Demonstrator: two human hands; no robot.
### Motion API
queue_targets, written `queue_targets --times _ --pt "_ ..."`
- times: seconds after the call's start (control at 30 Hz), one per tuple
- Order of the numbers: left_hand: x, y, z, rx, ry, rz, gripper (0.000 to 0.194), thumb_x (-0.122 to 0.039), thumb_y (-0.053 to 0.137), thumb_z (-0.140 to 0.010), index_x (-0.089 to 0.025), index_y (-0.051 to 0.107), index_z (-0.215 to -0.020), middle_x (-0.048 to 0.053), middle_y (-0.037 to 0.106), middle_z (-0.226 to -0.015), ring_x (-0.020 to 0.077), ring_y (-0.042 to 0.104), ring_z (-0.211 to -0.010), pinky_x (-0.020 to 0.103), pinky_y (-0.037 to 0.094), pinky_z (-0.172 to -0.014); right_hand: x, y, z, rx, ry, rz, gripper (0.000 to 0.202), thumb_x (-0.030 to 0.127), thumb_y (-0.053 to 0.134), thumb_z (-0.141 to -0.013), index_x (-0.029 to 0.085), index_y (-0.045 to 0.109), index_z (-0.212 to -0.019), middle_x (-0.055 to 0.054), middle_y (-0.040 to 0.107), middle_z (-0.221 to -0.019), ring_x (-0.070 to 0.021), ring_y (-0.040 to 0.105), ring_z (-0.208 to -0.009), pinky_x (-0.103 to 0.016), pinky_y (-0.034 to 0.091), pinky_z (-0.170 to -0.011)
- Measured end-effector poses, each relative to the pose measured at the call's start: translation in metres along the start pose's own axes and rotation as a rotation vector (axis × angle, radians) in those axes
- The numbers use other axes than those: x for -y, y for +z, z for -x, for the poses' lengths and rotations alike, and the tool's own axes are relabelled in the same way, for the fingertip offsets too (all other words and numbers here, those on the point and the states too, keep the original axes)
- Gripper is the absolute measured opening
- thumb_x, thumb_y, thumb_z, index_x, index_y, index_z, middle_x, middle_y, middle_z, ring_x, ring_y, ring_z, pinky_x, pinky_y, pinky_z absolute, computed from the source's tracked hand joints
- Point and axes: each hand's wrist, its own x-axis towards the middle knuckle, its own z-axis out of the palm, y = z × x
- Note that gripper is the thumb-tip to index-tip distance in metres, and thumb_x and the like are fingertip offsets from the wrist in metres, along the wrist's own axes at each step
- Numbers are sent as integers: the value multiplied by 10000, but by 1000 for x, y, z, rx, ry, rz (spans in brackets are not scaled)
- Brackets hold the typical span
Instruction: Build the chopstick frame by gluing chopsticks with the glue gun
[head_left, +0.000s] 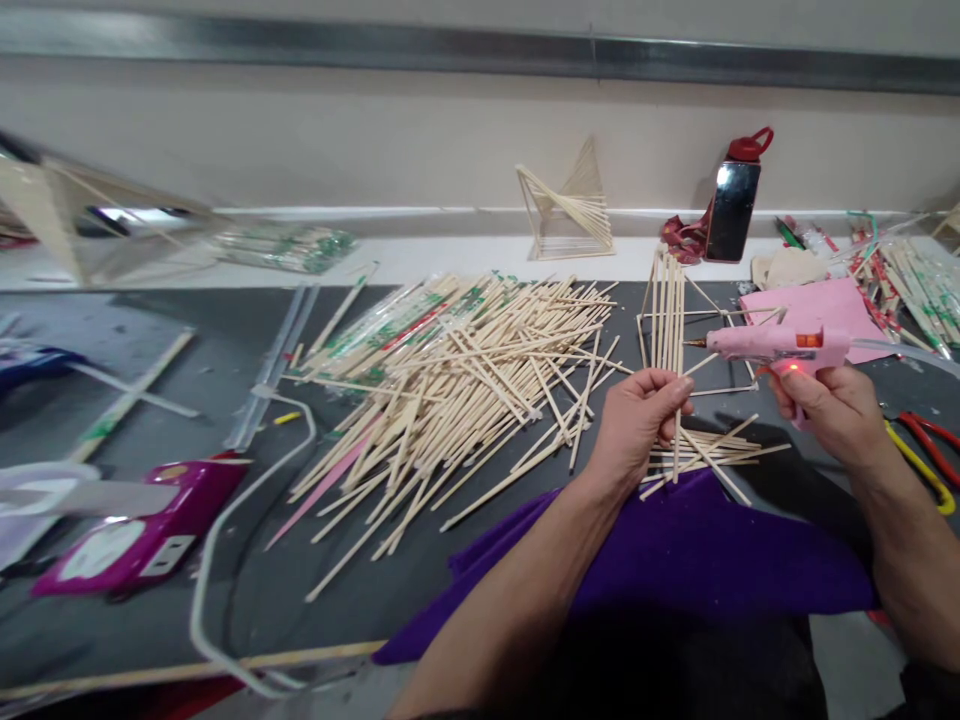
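Note:
My left hand (646, 412) pinches the lower part of a thin wooden stick (678, 350), beside other upright sticks that fan together at the top. These sticks stand against an open stick frame (739, 388) on the table. My right hand (832, 405) is wrapped round a pink glue gun (780, 343) with a red light lit on it. The gun's nozzle points left, close to the stick just above my left fingers. Below my hands, several loose sticks (720, 445) lie by a purple cloth (720, 550).
A large stick pile (480, 380) covers the table's middle. A finished stick model (566, 215), a phone (731, 212) and a red-lidded bottle (750, 147) stand at the back. Pliers (926, 455) lie right; a magenta packet (150, 525) and white cable (202, 570) lie left.

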Motion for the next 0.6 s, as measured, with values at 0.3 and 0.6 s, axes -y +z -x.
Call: queue_targets --times 0.3,0.6 --pt "1 0 -1 5 -3 -7 260 -342 780 -630 -150 618 -697 -27 635 -525 18 401 -331 153 284 -329 3 -1 1 10 -18 7 426 449 582 -886 176 560 -560 -6 535 -563 -114 468 -527 -259 345 -520" --pt "0 0 -1 1 -15 -8 273 -349 789 -627 -150 614 -691 -28 631 -513 15 398 -327 144 276 -330 10 4 -3 -8 78 -224 376 504 665 -824 174 620 -649 3 561 -573 -96 473 -496 -230 345 -471"
